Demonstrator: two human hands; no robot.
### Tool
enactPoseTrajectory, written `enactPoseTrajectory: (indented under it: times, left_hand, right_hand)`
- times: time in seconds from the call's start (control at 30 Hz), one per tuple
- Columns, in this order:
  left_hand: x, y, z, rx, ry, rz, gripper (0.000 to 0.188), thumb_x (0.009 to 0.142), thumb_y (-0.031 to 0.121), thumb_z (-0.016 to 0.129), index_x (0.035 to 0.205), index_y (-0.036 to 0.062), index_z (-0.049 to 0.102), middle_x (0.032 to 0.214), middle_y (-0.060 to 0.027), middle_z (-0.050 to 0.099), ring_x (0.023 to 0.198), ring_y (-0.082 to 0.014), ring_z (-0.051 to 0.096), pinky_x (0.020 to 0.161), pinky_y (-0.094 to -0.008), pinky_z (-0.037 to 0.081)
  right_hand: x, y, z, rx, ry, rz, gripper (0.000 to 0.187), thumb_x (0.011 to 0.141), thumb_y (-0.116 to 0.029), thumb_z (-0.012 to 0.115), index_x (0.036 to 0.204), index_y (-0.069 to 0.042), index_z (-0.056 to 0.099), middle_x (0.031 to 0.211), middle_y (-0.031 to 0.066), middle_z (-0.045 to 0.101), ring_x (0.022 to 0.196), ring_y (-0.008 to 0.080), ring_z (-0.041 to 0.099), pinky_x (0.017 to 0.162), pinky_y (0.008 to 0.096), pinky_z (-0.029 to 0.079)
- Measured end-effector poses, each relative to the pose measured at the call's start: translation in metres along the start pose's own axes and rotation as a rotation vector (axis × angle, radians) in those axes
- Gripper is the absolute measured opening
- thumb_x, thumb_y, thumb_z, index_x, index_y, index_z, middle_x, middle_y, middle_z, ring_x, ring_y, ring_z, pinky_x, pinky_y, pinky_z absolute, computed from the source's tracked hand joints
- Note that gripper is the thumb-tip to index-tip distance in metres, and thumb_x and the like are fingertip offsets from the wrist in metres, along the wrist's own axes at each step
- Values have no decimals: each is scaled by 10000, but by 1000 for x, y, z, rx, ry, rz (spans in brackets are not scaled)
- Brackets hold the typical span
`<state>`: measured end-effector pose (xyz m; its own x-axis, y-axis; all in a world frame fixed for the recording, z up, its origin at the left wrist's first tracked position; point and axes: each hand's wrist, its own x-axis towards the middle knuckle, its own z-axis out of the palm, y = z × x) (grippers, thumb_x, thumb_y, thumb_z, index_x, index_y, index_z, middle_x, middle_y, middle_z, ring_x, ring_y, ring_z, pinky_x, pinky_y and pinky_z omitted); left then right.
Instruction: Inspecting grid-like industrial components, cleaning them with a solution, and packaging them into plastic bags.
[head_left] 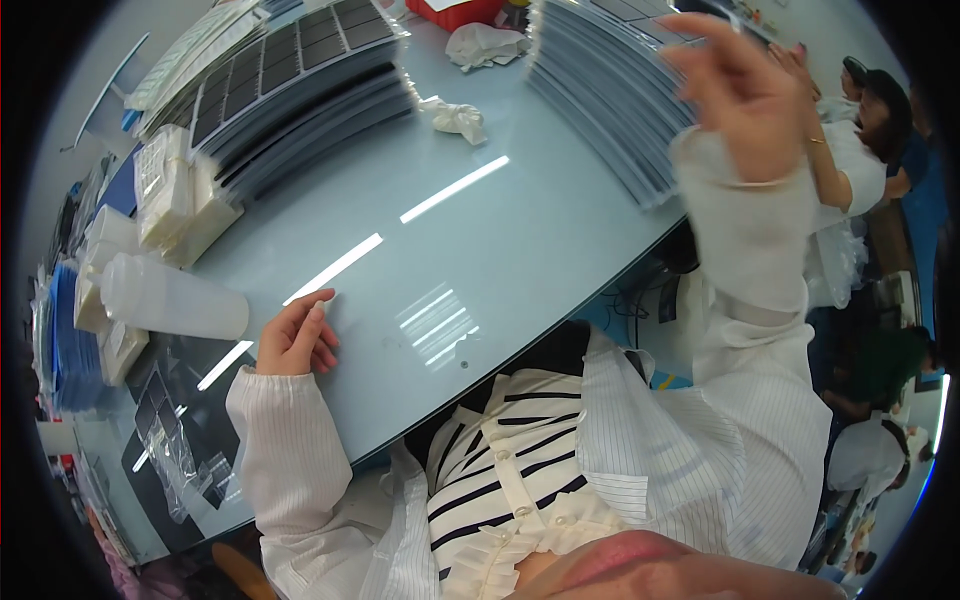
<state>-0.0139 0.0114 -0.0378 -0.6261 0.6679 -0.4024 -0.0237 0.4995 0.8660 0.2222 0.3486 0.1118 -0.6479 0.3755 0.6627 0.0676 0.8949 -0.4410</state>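
My left hand (298,335) rests on the grey-blue tabletop (400,265), its fingers loosely bent and apart with nothing in them. Close beside it, a translucent white plastic bottle (180,298) lies tilted in the picture. My right hand (745,100) is raised at the upper right, somewhat blurred, over the edge of a tall stack of thin sheets (610,100). Its fingers look spread, and I see nothing held in them. A second stack of sheets with dark rectangular panels (300,90) stands at the upper left.
Crumpled white tissue (458,121) lies between the stacks, with a crumpled white bag (486,46) and a red container (455,10) behind. Wrapped white packs (165,190) stand at the left; a clear plastic bag (170,450) lies lower. Several people (880,110) sit to the right.
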Motion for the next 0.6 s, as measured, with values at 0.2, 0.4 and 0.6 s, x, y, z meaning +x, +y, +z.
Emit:
enactPoseTrajectory:
  times: [0.2,0.4,0.6]
  left_hand:
    - [2,2,-3,-38,-63,110,325,961,272,460,1198,80,571,713,-33,574,587,-101,551,552,-221,449]
    - [-10,11,5,-3,-61,144,313,963,247,462,1187,62,579,730,-36,580,616,-110,566,576,-229,464]
    - [-22,18,4,39,-68,171,299,972,212,450,1191,54,577,737,-34,577,640,-117,573,581,-242,466]
  right_hand:
    - [49,20,161,-346,-137,-326,403,814,-328,678,1132,-94,601,1155,83,591,995,237,602,783,320,509]
    - [106,53,252,-513,-5,-298,581,806,-388,663,1298,-145,471,1367,52,444,1236,248,446,1035,352,380]
    - [106,56,243,-575,27,-579,352,826,-113,627,1176,-119,590,1211,43,591,1180,241,498,994,351,417]
